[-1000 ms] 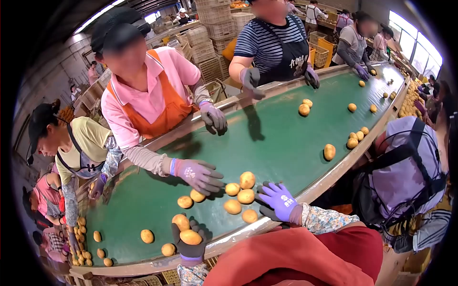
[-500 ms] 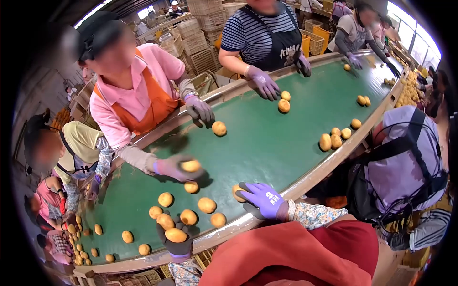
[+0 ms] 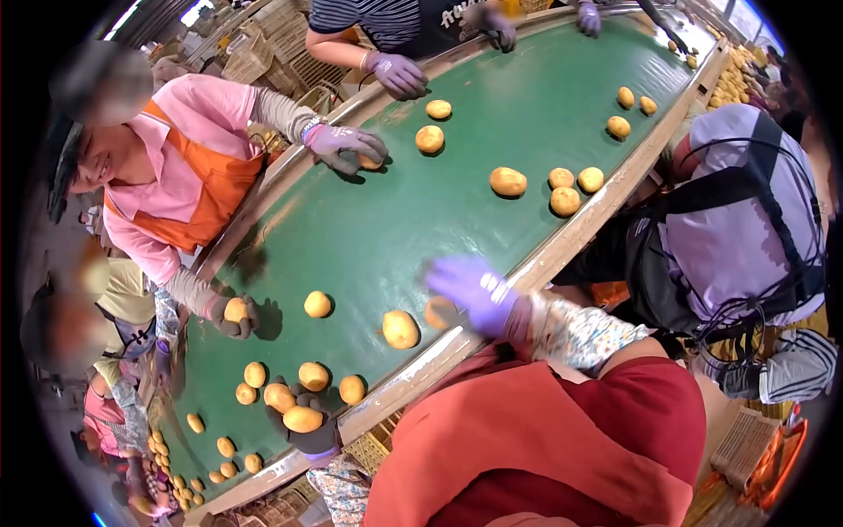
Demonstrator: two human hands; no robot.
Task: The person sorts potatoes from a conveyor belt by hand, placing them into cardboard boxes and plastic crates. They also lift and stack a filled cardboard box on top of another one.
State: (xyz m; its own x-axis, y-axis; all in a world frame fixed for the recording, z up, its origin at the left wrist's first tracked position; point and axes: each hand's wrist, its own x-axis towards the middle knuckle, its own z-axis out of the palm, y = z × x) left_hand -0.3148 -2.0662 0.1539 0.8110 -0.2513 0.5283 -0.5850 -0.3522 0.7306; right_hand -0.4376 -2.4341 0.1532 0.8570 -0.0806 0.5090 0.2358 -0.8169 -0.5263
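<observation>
At the near edge of the green conveyor belt (image 3: 369, 237), my left hand (image 3: 318, 436), in a dark-palmed purple glove, is turned up and closed round a potato (image 3: 303, 419). Another potato (image 3: 279, 398) lies against its fingertips, and several more are close by on the belt. My right hand (image 3: 479, 294), in a purple glove, is blurred by motion above the belt's near edge. Its fingers look stretched out to the left. A blurred potato (image 3: 438, 312) is just below it, partly covered near the thumb. A large potato (image 3: 400, 329) rests to the left.
Across the belt, a co-worker in an orange apron (image 3: 206, 193) has one gloved hand (image 3: 347, 147) over a potato and another holding one. More people line the belt. A wooden rail (image 3: 588, 206) borders my side. To the right, a person in a lavender top (image 3: 720, 237) sits close.
My right hand has lifted off the potato it touched and is moving, blurred. My left hand still holds its potato. The view has shifted, and the co-worker's hands have moved apart.
</observation>
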